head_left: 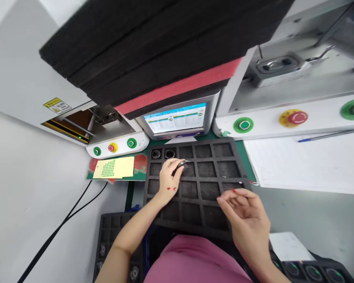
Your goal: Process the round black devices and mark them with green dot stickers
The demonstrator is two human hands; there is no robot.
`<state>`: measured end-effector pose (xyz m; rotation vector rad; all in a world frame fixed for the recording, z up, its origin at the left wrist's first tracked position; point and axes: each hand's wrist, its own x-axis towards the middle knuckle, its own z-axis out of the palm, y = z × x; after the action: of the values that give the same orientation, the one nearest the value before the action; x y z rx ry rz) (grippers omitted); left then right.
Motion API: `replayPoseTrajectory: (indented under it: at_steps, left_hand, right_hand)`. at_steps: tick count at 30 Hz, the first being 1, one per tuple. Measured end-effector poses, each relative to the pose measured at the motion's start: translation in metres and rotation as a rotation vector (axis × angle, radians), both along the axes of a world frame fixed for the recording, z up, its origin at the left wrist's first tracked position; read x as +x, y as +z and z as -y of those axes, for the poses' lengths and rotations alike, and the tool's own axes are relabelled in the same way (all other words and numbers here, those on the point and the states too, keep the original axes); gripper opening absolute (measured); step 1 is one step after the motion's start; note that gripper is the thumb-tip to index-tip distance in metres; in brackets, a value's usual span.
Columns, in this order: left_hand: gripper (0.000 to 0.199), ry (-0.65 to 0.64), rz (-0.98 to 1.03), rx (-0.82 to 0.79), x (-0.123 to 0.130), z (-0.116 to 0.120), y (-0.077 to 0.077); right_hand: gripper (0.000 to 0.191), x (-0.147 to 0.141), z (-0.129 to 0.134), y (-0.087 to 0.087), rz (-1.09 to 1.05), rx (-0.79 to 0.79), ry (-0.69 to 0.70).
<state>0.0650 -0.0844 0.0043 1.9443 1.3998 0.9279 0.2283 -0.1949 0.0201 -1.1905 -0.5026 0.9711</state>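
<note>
My left hand (170, 179) is closed in a pinch on a dark round watch-case-like part (181, 164), held over the black foam tray (195, 200). Two round dark-rimmed parts sit in the tray's back row: one ring-shaped part (156, 154) at the corner and another ring-shaped part (170, 153) beside it. My right hand (249, 220) hovers at the tray's right front edge, palm partly up. Its fingers are loosely curled with the thumb apart, and nothing shows in them.
Black foam sheets (165, 43) overhang a monitor (177, 120). Button-fitted machines stand at left (115, 147) and right (295, 118). A pen (330, 135) lies on white paper (306, 165). Trays with parts sit lower left (118, 228) and lower right (324, 261).
</note>
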Motion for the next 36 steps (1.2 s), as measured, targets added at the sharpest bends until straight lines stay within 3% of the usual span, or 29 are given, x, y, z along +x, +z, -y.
replayPoseTrajectory:
  at_steps: [4, 7, 13, 19, 24, 28, 31, 36]
  left_hand:
    - [0.022, -0.184, -0.366, 0.117, 0.008, -0.052, -0.012]
    - [0.028, -0.262, -0.605, 0.149, 0.016, -0.07, -0.016]
    - [0.024, -0.336, -0.858, 0.155, 0.018, -0.07, -0.011]
    - [0.047, -0.319, -0.81, 0.194, -0.007, -0.047, 0.005]
    - [0.036, -0.06, -0.649, 0.26, -0.074, -0.004, 0.016]
    - [0.032, 0.267, -0.536, 0.257, -0.145, 0.049, 0.011]
    - [0.029, 0.542, -0.467, 0.188, -0.194, 0.096, -0.008]
    - [0.025, 1.078, -0.425, -0.083, -0.256, 0.182, -0.062]
  right_hand:
    - [0.043, 0.016, 0.004, -0.005, -0.014, -0.02, -0.042]
    - [0.047, 0.025, 0.008, -0.008, -0.032, -0.046, -0.084]
    - [0.054, 0.036, 0.011, -0.014, -0.088, -0.116, -0.154]
    - [0.055, 0.033, 0.013, -0.013, -0.104, -0.186, -0.159]
    - [0.05, 0.026, 0.013, -0.014, -0.064, -0.197, -0.147]
    - [0.047, 0.012, 0.01, -0.012, 0.011, -0.158, -0.095]
    - [0.048, -0.002, 0.004, -0.01, 0.082, -0.127, -0.036]
    - [0.046, -0.018, 0.012, -0.007, 0.21, -0.14, 0.107]
